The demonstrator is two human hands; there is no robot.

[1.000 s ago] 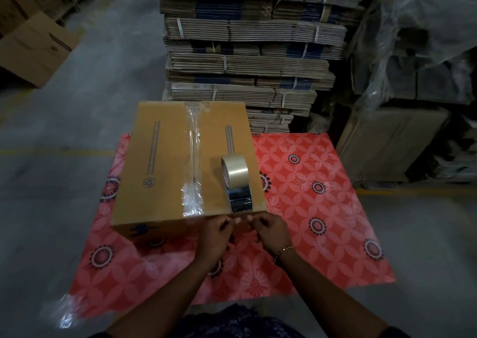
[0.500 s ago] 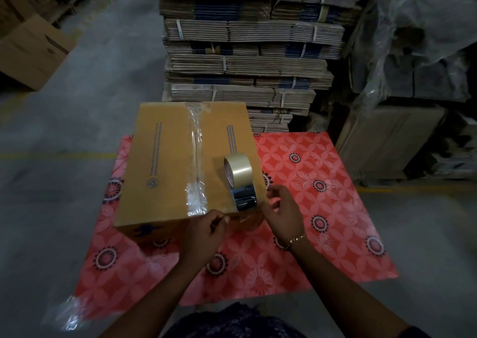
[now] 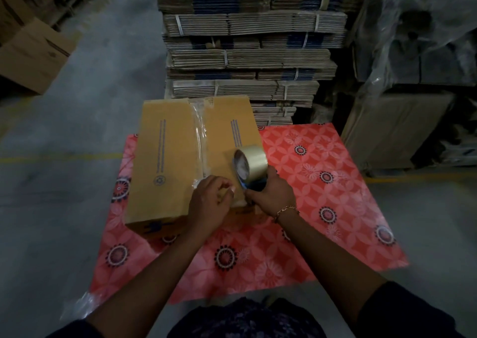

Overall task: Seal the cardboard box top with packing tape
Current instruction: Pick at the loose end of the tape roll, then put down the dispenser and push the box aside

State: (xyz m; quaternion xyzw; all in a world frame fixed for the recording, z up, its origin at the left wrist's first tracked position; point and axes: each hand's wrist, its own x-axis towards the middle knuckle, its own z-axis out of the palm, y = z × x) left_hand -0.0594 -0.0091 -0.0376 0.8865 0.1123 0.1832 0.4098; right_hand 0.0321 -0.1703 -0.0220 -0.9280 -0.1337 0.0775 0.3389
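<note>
A brown cardboard box (image 3: 167,162) lies on a red patterned mat (image 3: 296,208), its flaps closed and a strip of clear tape (image 3: 199,141) running along the centre seam. A tape dispenser with a tan roll (image 3: 254,161) stands on the box's near right corner. My right hand (image 3: 273,195) grips the dispenser's blue handle from below. My left hand (image 3: 210,201) rests on the box's near edge beside the seam, fingers curled; whether it pinches the tape end is unclear.
Tall stacks of strapped flat cardboard (image 3: 247,53) rise just behind the box. Plastic-wrapped goods (image 3: 418,41) and a brown carton (image 3: 395,131) stand at the right. More cartons (image 3: 33,53) sit far left on the grey concrete floor (image 3: 64,208).
My right hand moved from the box's front edge up to the dispenser and took hold of its handle. My left hand slid up onto the box top near the seam.
</note>
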